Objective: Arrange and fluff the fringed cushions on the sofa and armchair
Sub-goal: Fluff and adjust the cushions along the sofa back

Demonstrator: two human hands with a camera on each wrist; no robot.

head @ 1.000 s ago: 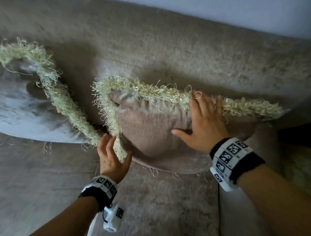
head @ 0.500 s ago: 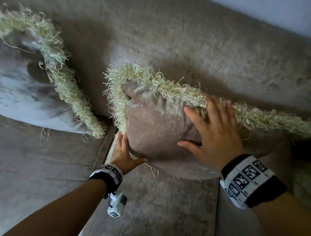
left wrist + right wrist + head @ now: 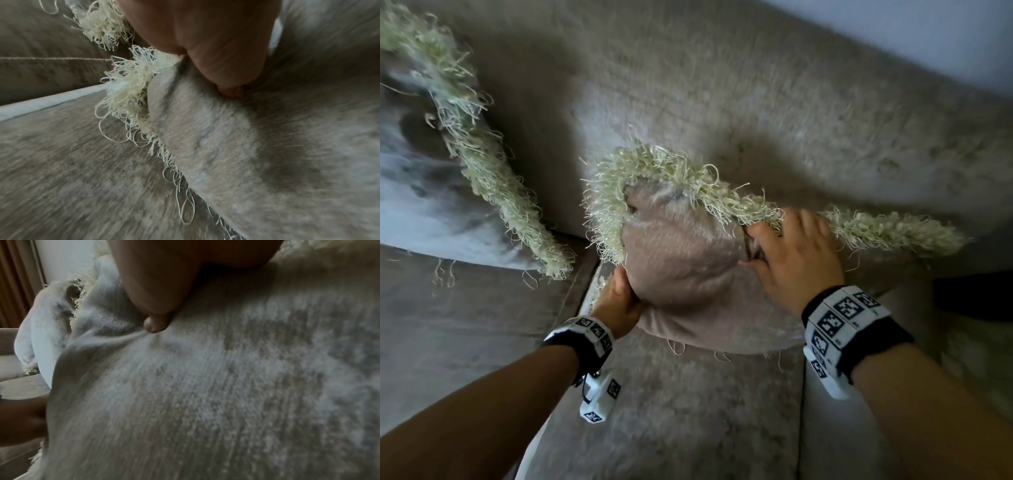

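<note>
A beige cushion (image 3: 681, 274) with a cream fringe (image 3: 664, 168) leans against the sofa back. My left hand (image 3: 623, 294) grips its lower left edge, thumb on the face and fingers hidden behind. In the left wrist view the thumb (image 3: 228, 71) digs into the cushion fabric (image 3: 257, 154) beside the fringe (image 3: 127, 91). My right hand (image 3: 787, 250) holds the cushion near its top edge, fingers curled in under the fringe. In the right wrist view its thumb (image 3: 156, 321) presses a crease into the cushion face (image 3: 205, 394).
A second fringed cushion (image 3: 424, 205), greyer, leans at the far left, its fringe (image 3: 496, 181) running down to the seat. The sofa back (image 3: 756, 96) rises behind, and the seat cushions (image 3: 681, 428) lie below with a seam between them. A dark gap (image 3: 976, 294) sits at right.
My left hand has slid onto the cushion's lower left edge and taken hold. My right hand's flat fingers have curled into the top edge. The cushion looks squeezed and bunched.
</note>
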